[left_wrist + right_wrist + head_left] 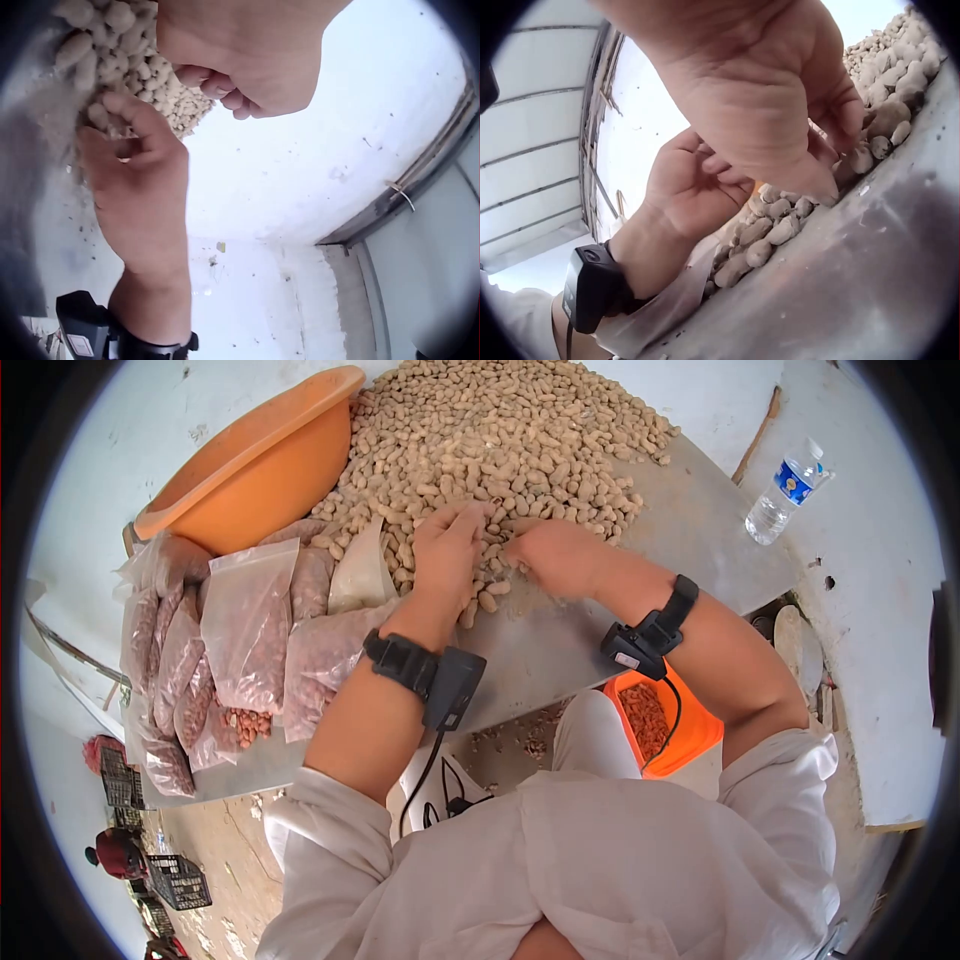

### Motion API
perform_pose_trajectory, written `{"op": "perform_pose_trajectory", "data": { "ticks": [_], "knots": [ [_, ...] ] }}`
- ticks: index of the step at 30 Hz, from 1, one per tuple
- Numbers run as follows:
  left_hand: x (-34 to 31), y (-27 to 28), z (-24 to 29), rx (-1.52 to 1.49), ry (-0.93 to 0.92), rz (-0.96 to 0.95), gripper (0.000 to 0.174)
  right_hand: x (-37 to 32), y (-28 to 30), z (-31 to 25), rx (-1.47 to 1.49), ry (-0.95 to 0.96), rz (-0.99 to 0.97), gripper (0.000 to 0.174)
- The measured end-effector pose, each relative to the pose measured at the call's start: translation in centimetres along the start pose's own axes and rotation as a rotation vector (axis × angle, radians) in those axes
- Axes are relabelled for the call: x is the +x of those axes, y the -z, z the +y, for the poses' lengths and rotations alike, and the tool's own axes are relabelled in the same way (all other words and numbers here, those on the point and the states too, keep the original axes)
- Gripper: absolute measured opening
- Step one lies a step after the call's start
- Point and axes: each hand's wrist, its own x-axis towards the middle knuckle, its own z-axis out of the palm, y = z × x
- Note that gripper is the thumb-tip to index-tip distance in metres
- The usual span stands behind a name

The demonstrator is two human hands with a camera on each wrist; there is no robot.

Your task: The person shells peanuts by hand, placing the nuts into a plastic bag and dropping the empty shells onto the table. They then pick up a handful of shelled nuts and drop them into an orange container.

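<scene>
Bucket (690,730): orange, below the table's near edge by my right arm; shelled kernels inside.
Table (560,650): grey top, dusty.
Bags (245,625): clear, filled with kernels, heaped at my left.
Left hand (447,550): on the pile's near edge, fingers curled toward the palm; contents hidden, so I cannot tell.
Right hand (555,555): just beside the left, thumb and forefinger pinching a pod (105,120).
Pod axis: mostly covered by my finger, so I cannot tell.
Pile (500,430): unshelled peanuts lying every way; the heap runs away from me.
Basin (260,460): orange, tilted against the pile's left.
Bottle (785,490): far right, cap pointing away.
</scene>
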Motion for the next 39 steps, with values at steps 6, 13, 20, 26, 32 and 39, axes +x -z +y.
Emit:
{"op": "perform_pose_trajectory", "data": {
  "ticks": [6, 13, 20, 26, 32, 39],
  "knots": [
    [0.5, 0.4, 0.6, -0.153, -0.065, 0.034, 0.014, 1.8, 3.2, 0.7, 0.276, -0.065, 0.186, 0.019],
    [0.8, 0.5, 0.2, -0.157, -0.161, 0.037, 0.027, 4.6, 2.9, 1.0, 1.499, -0.109, 0.455, 0.012],
    [0.8, 0.2, 0.0, -0.122, -0.173, 0.037, 0.029, 4.2, 0.8, 0.7, 1.498, -0.083, 0.532, 0.011],
    [0.8, 0.3, -0.2, -0.170, -0.186, -0.010, 0.025, 3.8, 0.4, 1.0, 1.451, -0.057, 0.565, 0.016],
    [0.4, 0.0, 0.2, -0.166, -0.118, -0.015, 0.022, 3.7, -0.1, 0.6, 1.620, -0.052, 0.499, 0.027],
    [0.3, 0.0, 0.3, -0.072, -0.158, 0.059, 0.040, 3.6, -0.3, 1.2, 1.401, -0.095, 0.431, 0.021]
  ]
}}
